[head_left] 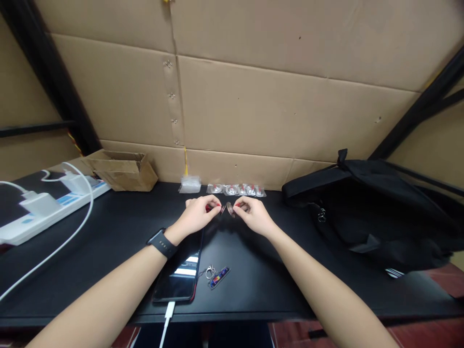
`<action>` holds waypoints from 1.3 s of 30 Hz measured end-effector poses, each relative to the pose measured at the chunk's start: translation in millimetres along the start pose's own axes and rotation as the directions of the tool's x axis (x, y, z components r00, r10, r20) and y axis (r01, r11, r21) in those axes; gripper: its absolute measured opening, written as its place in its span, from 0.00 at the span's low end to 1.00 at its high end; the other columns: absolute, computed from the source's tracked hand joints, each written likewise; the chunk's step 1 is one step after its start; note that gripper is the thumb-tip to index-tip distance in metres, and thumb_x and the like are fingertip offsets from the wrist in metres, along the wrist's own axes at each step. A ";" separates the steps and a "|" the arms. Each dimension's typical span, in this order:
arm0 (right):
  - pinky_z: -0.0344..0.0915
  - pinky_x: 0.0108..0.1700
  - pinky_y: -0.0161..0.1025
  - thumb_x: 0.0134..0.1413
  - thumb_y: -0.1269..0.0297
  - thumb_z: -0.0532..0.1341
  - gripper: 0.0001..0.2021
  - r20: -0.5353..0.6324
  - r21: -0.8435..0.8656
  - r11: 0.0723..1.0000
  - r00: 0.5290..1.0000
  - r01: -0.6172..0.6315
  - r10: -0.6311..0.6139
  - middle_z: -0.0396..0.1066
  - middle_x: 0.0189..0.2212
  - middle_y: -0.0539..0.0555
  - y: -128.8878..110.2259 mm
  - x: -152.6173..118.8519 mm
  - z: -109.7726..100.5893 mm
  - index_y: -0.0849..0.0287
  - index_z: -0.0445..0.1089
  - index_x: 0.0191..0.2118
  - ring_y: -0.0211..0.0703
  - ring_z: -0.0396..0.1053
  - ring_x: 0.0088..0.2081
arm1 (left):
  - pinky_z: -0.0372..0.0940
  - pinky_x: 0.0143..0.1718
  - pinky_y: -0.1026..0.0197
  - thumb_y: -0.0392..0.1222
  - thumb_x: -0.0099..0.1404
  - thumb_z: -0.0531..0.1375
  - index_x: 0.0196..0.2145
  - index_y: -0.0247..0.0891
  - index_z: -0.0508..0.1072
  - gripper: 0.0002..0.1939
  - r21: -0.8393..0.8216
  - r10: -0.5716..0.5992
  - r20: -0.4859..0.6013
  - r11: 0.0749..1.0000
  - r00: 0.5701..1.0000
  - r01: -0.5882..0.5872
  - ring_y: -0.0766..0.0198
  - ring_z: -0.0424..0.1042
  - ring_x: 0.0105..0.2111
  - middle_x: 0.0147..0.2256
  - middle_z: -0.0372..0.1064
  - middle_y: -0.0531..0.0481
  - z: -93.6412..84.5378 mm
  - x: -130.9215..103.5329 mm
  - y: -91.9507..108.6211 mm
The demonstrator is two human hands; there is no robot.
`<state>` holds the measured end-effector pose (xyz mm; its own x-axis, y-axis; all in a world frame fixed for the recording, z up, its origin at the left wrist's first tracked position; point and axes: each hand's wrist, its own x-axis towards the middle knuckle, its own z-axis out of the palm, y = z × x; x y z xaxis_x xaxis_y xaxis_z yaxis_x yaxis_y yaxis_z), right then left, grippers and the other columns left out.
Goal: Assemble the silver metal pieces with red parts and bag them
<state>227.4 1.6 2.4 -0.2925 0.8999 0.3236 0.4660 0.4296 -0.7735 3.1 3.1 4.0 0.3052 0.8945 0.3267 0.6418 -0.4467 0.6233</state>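
Both hands are raised over the black table, close together but apart. My left hand (pixel 200 212), with a dark watch on its wrist, pinches a small item with red on it; its exact shape is too small to tell. My right hand (pixel 253 213) pinches a small round, shiny piece (pixel 230 209) at its fingertips, with a bit of red beside it. Behind the hands lie several clear packets (pixel 232 189) with round items in them, in a row. A stack of clear plastic bags (pixel 190 184) sits left of that row.
A phone (pixel 179 275) on a white cable and a colourful keychain (pixel 219 277) lie near the front edge. At the left are a white power strip (pixel 47 218) and an open cardboard box (pixel 125 170). A black bag (pixel 377 212) fills the right side.
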 end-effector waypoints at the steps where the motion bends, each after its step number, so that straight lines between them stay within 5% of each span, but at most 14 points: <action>1: 0.69 0.37 0.38 0.59 0.57 0.63 0.08 -0.025 0.083 0.996 0.999 -0.037 0.039 0.78 0.31 0.52 0.0 0.1 3.5 0.57 0.72 0.34 0.43 0.77 0.33 | 0.63 0.47 0.55 0.47 0.66 0.60 0.37 0.44 0.76 0.07 -0.051 -0.005 -0.016 0.999 1.000 0.005 0.57 0.77 0.39 0.37 0.80 0.53 0.2 0.5 -0.2; 4: 0.71 0.33 0.37 0.56 0.52 0.66 0.13 -0.018 0.313 0.941 0.990 -0.129 0.142 0.77 0.32 0.53 -1.9 -1.9 14.0 0.57 0.71 0.36 0.45 0.78 0.35 | 0.66 0.46 0.56 0.49 0.67 0.60 0.37 0.43 0.75 0.09 -0.162 0.005 -0.033 0.987 0.999 -0.010 0.57 0.78 0.40 0.38 0.80 0.52 2.2 1.0 -1.6; 10: 0.76 0.35 0.39 0.51 0.51 0.71 0.18 0.096 0.599 0.769 0.973 -0.225 0.210 0.73 0.49 0.56 -8.3 -7.6 23.7 0.58 0.69 0.37 0.45 0.80 0.37 | 0.67 0.47 0.54 0.50 0.67 0.60 0.38 0.43 0.76 0.10 -0.211 0.005 -0.021 0.977 1.000 -0.010 0.57 0.78 0.40 0.38 0.80 0.50 6.4 -0.2 -1.7; 18: 0.77 0.37 0.40 0.51 0.56 0.73 0.26 0.272 0.681 0.652 0.942 -0.333 0.198 0.70 0.45 0.51 -14.9 -8.1 14.4 0.46 0.69 0.55 0.43 0.80 0.35 | 0.68 0.49 0.52 0.49 0.66 0.61 0.39 0.44 0.77 0.09 -0.186 -0.006 0.020 0.983 1.000 0.010 0.55 0.78 0.41 0.38 0.80 0.50 9.6 -0.9 -1.5; 22: 0.75 0.41 0.38 0.52 0.57 0.72 0.21 0.293 0.680 0.647 0.937 -0.345 0.191 0.72 0.41 0.52 -14.2 -6.6 13.0 0.53 0.75 0.52 0.40 0.79 0.34 | 0.68 0.48 0.55 0.49 0.66 0.59 0.39 0.43 0.77 0.10 -0.178 0.074 0.053 0.982 0.996 -0.063 0.56 0.77 0.42 0.40 0.79 0.50 3.2 0.9 -2.9; 26: 0.75 0.40 0.38 0.52 0.58 0.72 0.22 0.256 0.699 0.636 0.945 -0.328 0.206 0.73 0.41 0.52 -12.4 -5.6 10.9 0.53 0.75 0.54 0.39 0.78 0.34 | 0.66 0.46 0.56 0.50 0.65 0.61 0.41 0.43 0.76 0.11 0.074 0.126 0.136 0.988 0.983 -0.137 0.56 0.74 0.41 0.38 0.76 0.48 -17.5 -3.5 -8.2; 32: 0.76 0.39 0.36 0.45 0.63 0.76 0.25 0.193 0.659 0.686 0.951 -0.308 0.242 0.70 0.45 0.52 -10.3 -3.6 5.0 0.52 0.77 0.51 0.36 0.77 0.34 | 0.65 0.43 0.55 0.57 0.54 0.68 0.40 0.46 0.77 0.19 0.407 0.049 0.274 0.899 0.961 -0.162 0.50 0.70 0.44 0.42 0.70 0.45 -38.3 -16.7 -22.6; 39: 0.76 0.37 0.34 0.46 0.65 0.75 0.25 0.193 0.622 0.727 0.957 -0.289 0.216 0.70 0.49 0.55 -3.7 -0.6 -0.2 0.53 0.76 0.52 0.37 0.79 0.33 | 0.65 0.41 0.54 0.51 0.68 0.54 0.40 0.43 0.76 0.14 0.578 -0.075 0.030 0.815 0.997 0.044 0.50 0.72 0.43 0.44 0.73 0.44 -52.3 0.1 -49.5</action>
<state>226.0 -0.5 5.1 -0.3402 0.9396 0.0379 -0.0962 0.0053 -0.9953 -65.4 24.3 10.3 0.2773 0.9256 0.2574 0.9430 -0.3135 0.1114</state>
